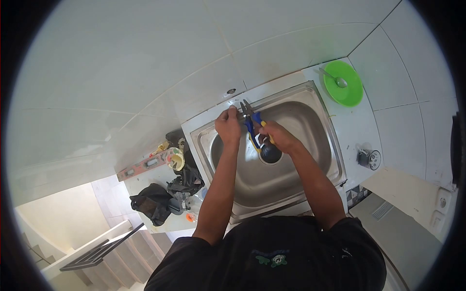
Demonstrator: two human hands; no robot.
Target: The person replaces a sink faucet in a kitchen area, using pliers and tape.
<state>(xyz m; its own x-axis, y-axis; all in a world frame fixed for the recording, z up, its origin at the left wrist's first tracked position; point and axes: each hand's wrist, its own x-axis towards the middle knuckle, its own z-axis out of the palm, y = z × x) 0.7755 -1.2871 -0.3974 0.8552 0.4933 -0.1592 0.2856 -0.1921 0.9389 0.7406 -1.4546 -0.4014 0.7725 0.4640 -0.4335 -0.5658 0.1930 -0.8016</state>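
Over the back left of the steel sink (291, 182), my right hand (280, 136) grips pliers (252, 122) with blue and yellow handles. The handles are spread and the jaws stand apart, pointing at the wall. Close beside the jaws, my left hand (228, 127) is closed, its fingertips pinched together. A small shiny metal piece shows at those fingertips, too small to name. Below the pliers lies the round black drain (271, 153) in the basin. A hole with a dark pipe opening (231, 91) sits in the tiled wall just above my left hand.
A green bowl (353, 93) with a spoon (341, 82) stands at the right back, and a patterned glass (373, 159) on the right counter. On the left are a red spirit level (141, 169), a yellowish cup (175, 159) and black plastic bags (151, 202). Stairs descend at lower left.
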